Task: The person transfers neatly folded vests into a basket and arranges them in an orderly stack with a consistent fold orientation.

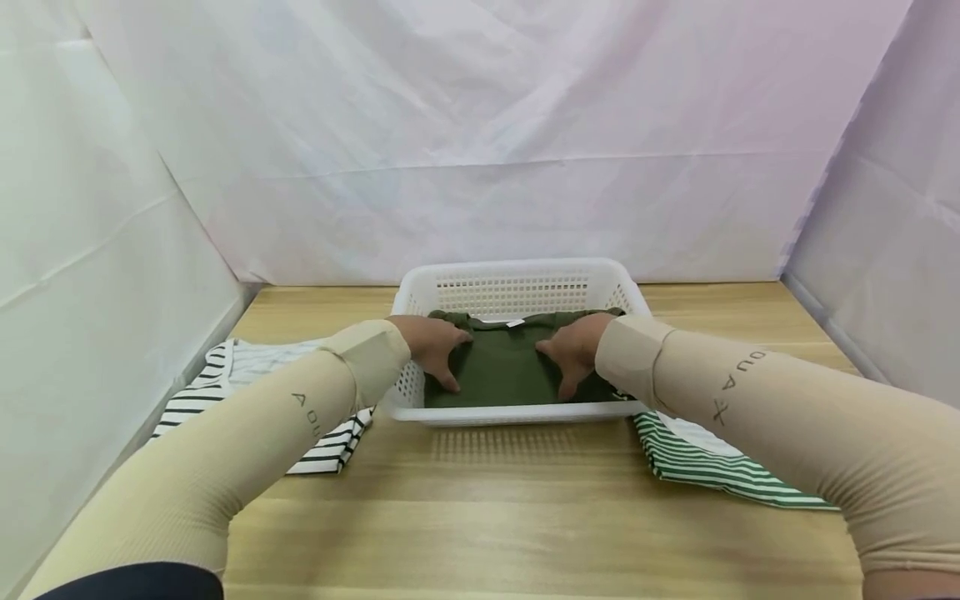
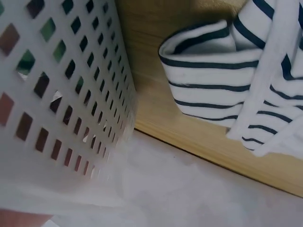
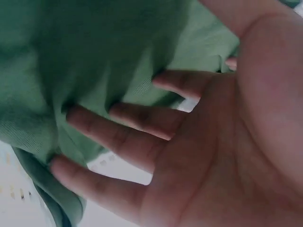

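A dark green shirt (image 1: 498,367) lies spread inside a white plastic basket (image 1: 517,412), its neckline with a small white label toward the far side. My left hand (image 1: 433,343) reaches over the basket's left side, thumb and index finger spread apart on the shirt. On the opposite side my right hand (image 1: 577,346) rests on the shirt. In the right wrist view its long fingers (image 3: 118,139) are spread and nearly straight, their tips touching the green cloth (image 3: 94,52). The left wrist view shows mostly the basket's perforated wall (image 2: 94,71).
Left of the basket, a white shirt with black stripes (image 1: 326,450) lies partly under my left forearm. A green-and-white striped garment (image 1: 697,467) is at the right, partly behind my right sleeve. All stand on a wooden table (image 1: 480,517) with white cloth walls (image 1: 487,167) around.
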Motion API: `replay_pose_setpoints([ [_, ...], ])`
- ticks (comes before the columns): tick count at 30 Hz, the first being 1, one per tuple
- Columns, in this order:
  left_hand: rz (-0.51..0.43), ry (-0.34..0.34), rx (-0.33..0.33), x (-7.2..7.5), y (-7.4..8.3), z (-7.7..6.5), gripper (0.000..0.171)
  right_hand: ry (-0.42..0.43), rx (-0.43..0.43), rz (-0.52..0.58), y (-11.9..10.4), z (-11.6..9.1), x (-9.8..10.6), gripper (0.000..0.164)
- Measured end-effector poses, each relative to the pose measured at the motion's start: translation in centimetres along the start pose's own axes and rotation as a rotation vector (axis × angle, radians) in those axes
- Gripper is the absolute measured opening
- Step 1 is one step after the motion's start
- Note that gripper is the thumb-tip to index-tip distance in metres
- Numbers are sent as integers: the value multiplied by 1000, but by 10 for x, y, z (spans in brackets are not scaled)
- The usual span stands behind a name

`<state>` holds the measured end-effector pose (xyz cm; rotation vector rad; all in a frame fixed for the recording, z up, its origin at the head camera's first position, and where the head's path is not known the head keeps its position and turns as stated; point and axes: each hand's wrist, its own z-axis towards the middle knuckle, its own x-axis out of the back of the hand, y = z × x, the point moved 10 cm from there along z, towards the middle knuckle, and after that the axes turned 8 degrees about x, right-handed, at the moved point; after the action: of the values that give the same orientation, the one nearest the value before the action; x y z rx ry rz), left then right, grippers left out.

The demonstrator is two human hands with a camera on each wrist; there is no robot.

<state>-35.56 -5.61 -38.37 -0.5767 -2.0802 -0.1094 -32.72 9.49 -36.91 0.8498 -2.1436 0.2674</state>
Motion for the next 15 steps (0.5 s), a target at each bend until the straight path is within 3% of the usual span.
replay_pose_setpoints([
  [3,-13,37,-19,1,1,-5,88,107,95,52,-7,-6,14,73],
  [8,-97,154,-77,14,7,-29,63,427,245,111,-3,-39,51,36],
  [12,-193,360,-181,39,20,-62,46,660,227,217,20,-82,63,12],
  [15,-234,561,-241,59,32,-92,32,842,172,289,45,-124,54,14],
])
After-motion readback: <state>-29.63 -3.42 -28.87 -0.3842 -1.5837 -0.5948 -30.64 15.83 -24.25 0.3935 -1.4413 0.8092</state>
